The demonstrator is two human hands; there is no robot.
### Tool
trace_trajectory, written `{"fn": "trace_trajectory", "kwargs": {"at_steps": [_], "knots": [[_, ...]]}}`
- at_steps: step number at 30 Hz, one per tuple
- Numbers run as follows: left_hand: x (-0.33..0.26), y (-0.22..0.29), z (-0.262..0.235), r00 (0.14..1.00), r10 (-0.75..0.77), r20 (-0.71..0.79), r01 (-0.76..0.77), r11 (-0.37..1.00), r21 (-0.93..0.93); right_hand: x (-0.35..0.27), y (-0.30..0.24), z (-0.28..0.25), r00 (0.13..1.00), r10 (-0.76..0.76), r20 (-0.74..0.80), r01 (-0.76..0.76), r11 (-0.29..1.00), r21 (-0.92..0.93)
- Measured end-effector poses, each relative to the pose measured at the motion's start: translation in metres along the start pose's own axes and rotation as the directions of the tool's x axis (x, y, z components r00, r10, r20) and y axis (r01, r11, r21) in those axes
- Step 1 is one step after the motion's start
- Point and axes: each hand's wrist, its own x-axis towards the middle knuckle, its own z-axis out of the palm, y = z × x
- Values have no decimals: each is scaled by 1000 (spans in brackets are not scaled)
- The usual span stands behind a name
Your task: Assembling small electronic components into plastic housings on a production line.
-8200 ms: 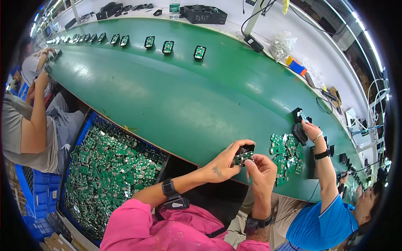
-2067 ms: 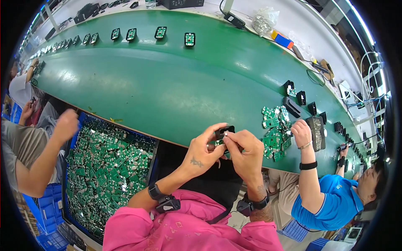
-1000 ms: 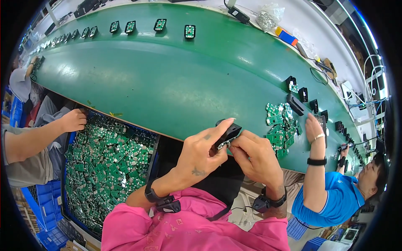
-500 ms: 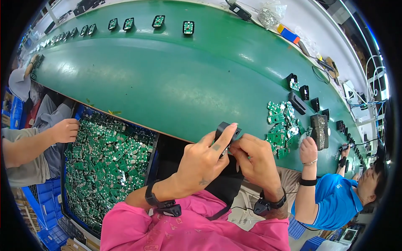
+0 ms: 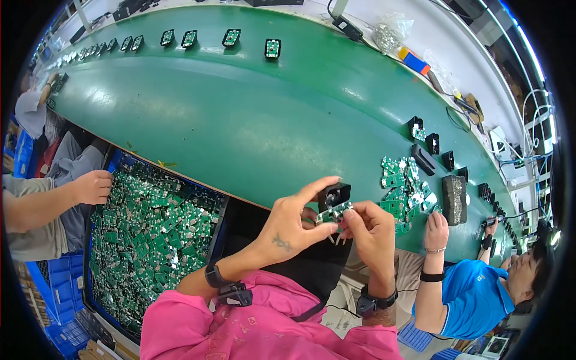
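My left hand (image 5: 287, 227) grips a small black plastic housing (image 5: 337, 193), its open side showing. A green circuit board (image 5: 333, 212) sits at the housing's near edge, tilted, with pale prongs or leads hanging below it. The fingertips of my right hand (image 5: 371, 231) pinch the board's right end, while my left thumb lies along its lower edge. Whether the board is joined to the housing I cannot tell. To the right of my hands, loose green circuit boards (image 5: 393, 180) lie piled on the green table (image 5: 240, 126).
Housings with boards (image 5: 273, 48) stand along the far side. Black housings (image 5: 433, 143) line the right, near a dark block (image 5: 455, 200). At left is a bin of boards (image 5: 150, 240). A co-worker in blue (image 5: 480, 294) reaches toward the pile; another person's hand (image 5: 95, 186) rests by the bin.
The housing has turned so its open side shows, and the circuit board has come into view between my hands. The co-worker's hand on the right has moved slightly nearer the table's front edge.
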Motion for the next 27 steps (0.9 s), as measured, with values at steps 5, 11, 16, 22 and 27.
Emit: {"fn": "trace_trajectory", "kwargs": {"at_steps": [5, 11, 16, 22, 27], "knots": [[3, -6, -6, 989, -85, 122, 86, 996, -2, -7, 5, 5, 970, -39, -239, 52, 998, 46], [5, -1, -6, 960, -27, 278, 110, 951, -288, -10, 8, 2, 987, -44, -155, 54, 997, 63], [4, -7, -1, 957, -52, 285, 134, 952, -274, -9, -2, -6, 992, 113, -59, -108, 990, 92], [5, -16, 4, 985, 114, 131, -108, 993, -52, -15, -4, 22, 976, 48, -213, 41, 918, 393], [5, -21, 2, 971, 133, 198, -137, 991, 7, -14, 2, 21, 979, 128, -162, -53, 915, 400]]}}
